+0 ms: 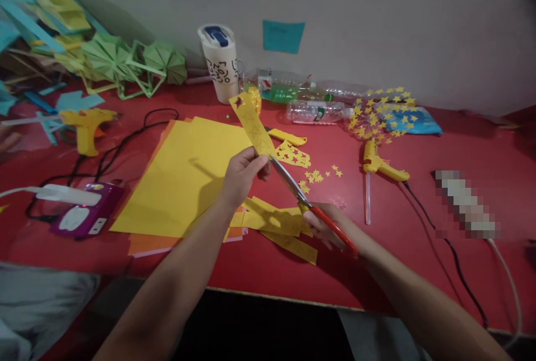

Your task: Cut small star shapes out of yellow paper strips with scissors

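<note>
My left hand (245, 174) pinches the lower end of a yellow paper strip (253, 126) with star outlines drawn on it. My right hand (322, 224) grips red-handled scissors (295, 188), whose blade tips meet the strip beside my left thumb. Small cut-out yellow stars (316, 176) lie just past the blades, near a scrap with star-shaped holes (293, 154). Under my wrists, more yellow strips (274, 218) lie loosely overlapped. To the left, large yellow sheets (167, 182) are stacked over orange ones.
Two yellow glue guns, one at left (86, 126) and one at right (379, 162), trail black cords. A purple power strip (84, 215) sits front left. Along the wall stand a white tumbler (220, 65) and plastic bottles (316, 110). Folded paper shapes (113, 59) fill the back left.
</note>
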`<state>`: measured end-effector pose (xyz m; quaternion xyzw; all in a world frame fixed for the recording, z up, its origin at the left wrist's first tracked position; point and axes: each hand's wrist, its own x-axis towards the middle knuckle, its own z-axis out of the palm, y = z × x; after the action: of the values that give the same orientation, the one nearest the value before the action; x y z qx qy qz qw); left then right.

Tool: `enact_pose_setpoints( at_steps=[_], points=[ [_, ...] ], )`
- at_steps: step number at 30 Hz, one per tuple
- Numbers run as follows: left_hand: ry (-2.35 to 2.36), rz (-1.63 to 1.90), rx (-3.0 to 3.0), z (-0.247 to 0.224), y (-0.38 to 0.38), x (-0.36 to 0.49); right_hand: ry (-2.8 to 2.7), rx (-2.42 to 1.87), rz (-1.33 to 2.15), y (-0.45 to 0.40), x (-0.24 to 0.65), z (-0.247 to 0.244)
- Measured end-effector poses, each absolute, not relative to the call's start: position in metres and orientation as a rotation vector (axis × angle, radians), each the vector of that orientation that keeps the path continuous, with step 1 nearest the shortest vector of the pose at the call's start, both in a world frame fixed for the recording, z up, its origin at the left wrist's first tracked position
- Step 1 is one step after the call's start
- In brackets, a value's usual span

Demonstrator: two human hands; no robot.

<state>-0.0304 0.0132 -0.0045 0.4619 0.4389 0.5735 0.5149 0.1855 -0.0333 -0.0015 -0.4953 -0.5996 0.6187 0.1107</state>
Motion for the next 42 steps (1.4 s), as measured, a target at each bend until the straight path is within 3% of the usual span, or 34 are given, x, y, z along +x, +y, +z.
enact_pose_setpoints(
  at_steps=[23,42],
  points=[
    [1.089,1.359,1.058,-0.005,0.006,-0.026,-1.734,-1.172,1.908,-0.034,0.189,-0.01],
    [1.111,1.306,1.076,-0.002,0.002,-0.02,-1.709,-1.36,1.753,-0.045,0.178,-0.01]
  ],
)
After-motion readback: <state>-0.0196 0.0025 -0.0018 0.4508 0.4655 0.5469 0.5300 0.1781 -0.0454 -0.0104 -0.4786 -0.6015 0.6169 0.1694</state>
